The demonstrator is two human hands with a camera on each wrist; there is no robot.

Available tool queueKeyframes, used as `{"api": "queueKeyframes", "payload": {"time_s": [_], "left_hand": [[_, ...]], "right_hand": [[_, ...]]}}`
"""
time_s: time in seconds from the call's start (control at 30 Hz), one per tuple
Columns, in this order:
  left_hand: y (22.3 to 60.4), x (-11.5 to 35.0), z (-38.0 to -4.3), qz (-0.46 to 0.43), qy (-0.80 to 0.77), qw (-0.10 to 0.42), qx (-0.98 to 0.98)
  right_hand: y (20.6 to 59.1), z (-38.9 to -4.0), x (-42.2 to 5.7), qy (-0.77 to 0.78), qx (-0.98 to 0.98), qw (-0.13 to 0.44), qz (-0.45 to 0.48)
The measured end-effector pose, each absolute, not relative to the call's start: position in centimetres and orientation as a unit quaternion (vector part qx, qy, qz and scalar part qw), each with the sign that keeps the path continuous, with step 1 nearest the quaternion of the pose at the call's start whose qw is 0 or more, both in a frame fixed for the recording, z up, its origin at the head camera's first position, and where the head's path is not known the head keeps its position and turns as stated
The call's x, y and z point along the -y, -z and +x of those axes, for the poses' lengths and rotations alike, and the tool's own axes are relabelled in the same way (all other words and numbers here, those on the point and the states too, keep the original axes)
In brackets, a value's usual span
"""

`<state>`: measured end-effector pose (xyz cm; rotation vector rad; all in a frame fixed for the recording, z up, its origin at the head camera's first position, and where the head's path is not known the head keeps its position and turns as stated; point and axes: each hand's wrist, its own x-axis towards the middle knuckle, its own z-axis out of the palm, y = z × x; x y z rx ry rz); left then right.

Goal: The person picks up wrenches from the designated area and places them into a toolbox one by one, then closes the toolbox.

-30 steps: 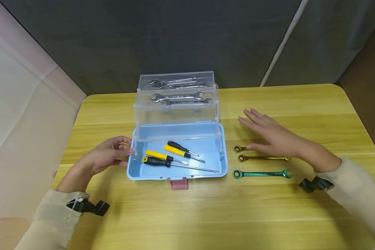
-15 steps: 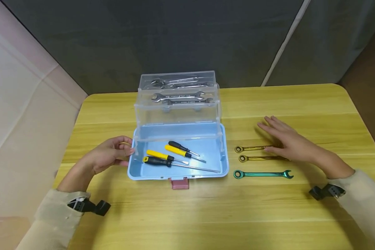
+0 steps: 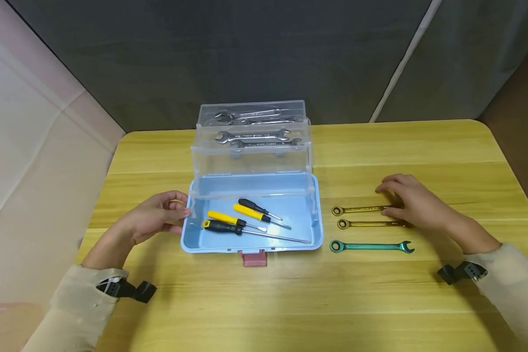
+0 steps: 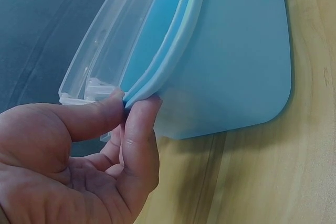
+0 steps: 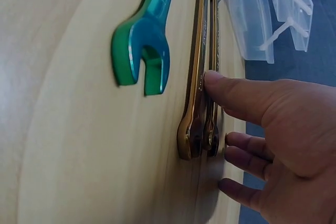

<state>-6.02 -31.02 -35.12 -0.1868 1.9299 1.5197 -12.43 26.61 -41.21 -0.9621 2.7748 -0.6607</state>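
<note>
My left hand (image 3: 154, 217) pinches the left rim of a light blue toolbox (image 4: 236, 51) between thumb and index finger. Several screwdrivers, including a long black one (image 3: 220, 227), lie in its bottom. To the right of the box, my right hand (image 3: 422, 208) reaches over the right ends of two gold ratchet wrenches. In the right wrist view the thumb (image 5: 223, 87) is at the far gold wrench (image 5: 213, 51), beside the near gold wrench (image 5: 197, 87). The other fingers are bent down on that wrench's far side, spread apart. Nearer the front lies a green ratchet wrench (image 3: 371, 246).
Clear stepped trays (image 3: 251, 161) stand raised at the back of the toolbox, with several silver wrenches (image 3: 253, 136) in them. A pinkish latch (image 3: 254, 258) hangs at the box's front. Behind the wooden table (image 3: 290, 303) is a dark grey curtain (image 3: 246, 54).
My right hand has moved right and lowered onto the gold wrenches' right ends, its fingers going from straight to bent. The left hand keeps its pinch on the toolbox rim.
</note>
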Motion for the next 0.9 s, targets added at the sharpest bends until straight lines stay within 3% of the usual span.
{"api": "queueKeyframes", "payload": {"time_s": [0.37, 0.63, 0.9], "left_hand": [[35.2, 31.0, -5.9, -0.069, -0.579, 0.329, -0.742], [35.2, 31.0, -6.0, -0.068, -0.581, 0.329, -0.741], [35.3, 31.1, -5.9, -0.069, -0.58, 0.329, -0.742]], "right_hand": [[40.9, -12.8, -26.6, 0.188, -0.92, 0.067, -0.339], [40.1, -13.5, -26.5, 0.167, -0.911, 0.14, -0.35], [39.8, -13.6, -27.3, 0.277, -0.89, 0.205, -0.3]]}}
